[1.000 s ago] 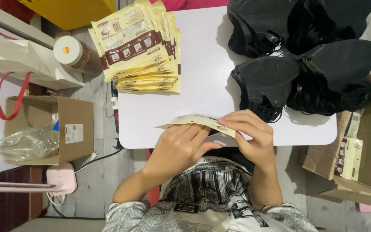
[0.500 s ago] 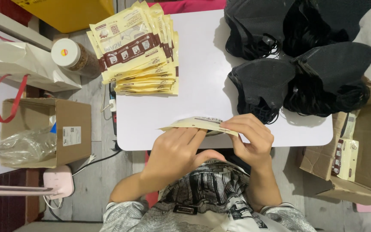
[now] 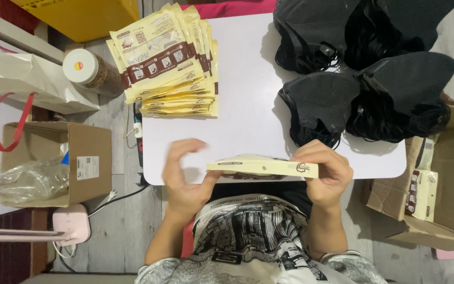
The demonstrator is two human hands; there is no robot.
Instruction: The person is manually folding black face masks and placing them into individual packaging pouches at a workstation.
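Nearest: person's torso in a black-and-white printed shirt [image 3: 248, 236], seated at the near edge of a white rounded-corner table [image 3: 248, 121].

Left hand [image 3: 185, 176]: fingers spread and curled, blurred; palm touching the left end of a flat cream paper pouch [image 3: 262, 167]. Whether it grips the pouch cannot be told.

Right hand [image 3: 324, 173]: fingers closed over the right end of the pouch, pinching it. The pouch is held edge-on and level, just above the table's near edge, between both hands.

Right, near, off the table: open brown cardboard box [image 3: 437, 194] holding further cream packets.

Left, near, on the floor: pale pink plastic device [image 3: 72, 223] with cable; beyond it an open brown cardboard carton [image 3: 88, 163] containing a crumpled clear plastic bag [image 3: 27, 179].

Far right of table: heap of black fabric face masks with ear loops [image 3: 363, 79], just beyond the right hand.

Far left of table: fanned stack of cream-and-brown printed pouches [image 3: 166, 66].

Far left, off the table: white-lidded round jar [image 3: 88, 68]; white paper bag with red handles [image 3: 22, 87]; yellow container [image 3: 85, 16] at the far edge.
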